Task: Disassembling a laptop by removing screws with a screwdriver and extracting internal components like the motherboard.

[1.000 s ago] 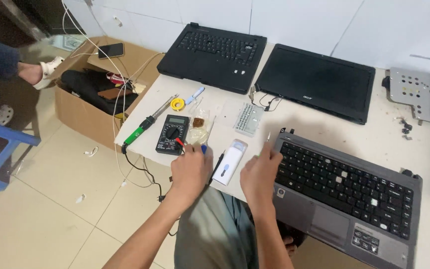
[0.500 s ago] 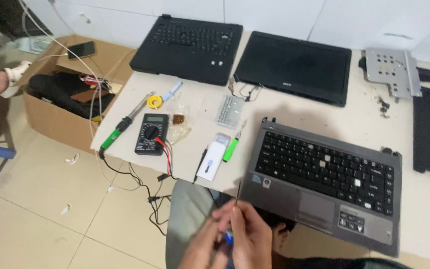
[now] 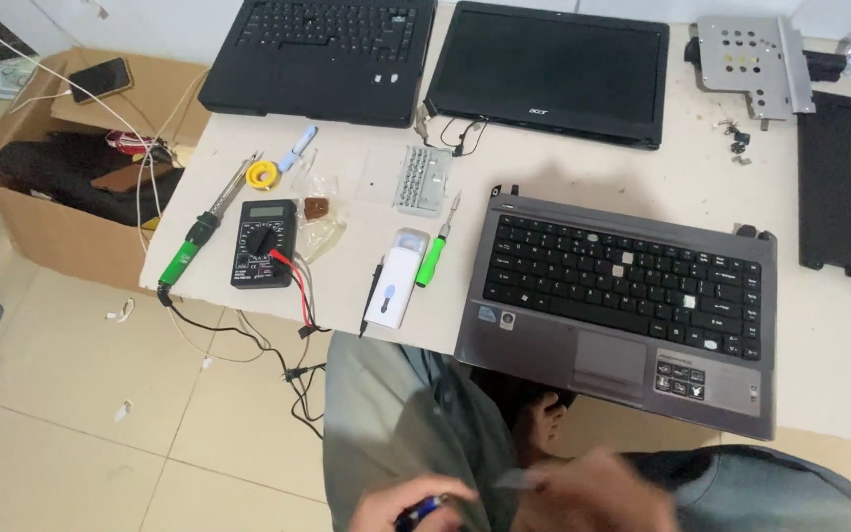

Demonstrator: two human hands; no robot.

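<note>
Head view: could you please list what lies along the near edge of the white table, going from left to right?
Green-handled soldering iron → black multimeter → white oblong device → green screwdriver → grey laptop base with keyboard.

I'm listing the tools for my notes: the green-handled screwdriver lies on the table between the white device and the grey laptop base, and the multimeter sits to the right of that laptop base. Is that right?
Not quite. In the head view the multimeter sits to the left of the grey laptop base, beside the soldering iron. The rest holds: the green-handled screwdriver lies on the table between the white device and the laptop base.
</note>
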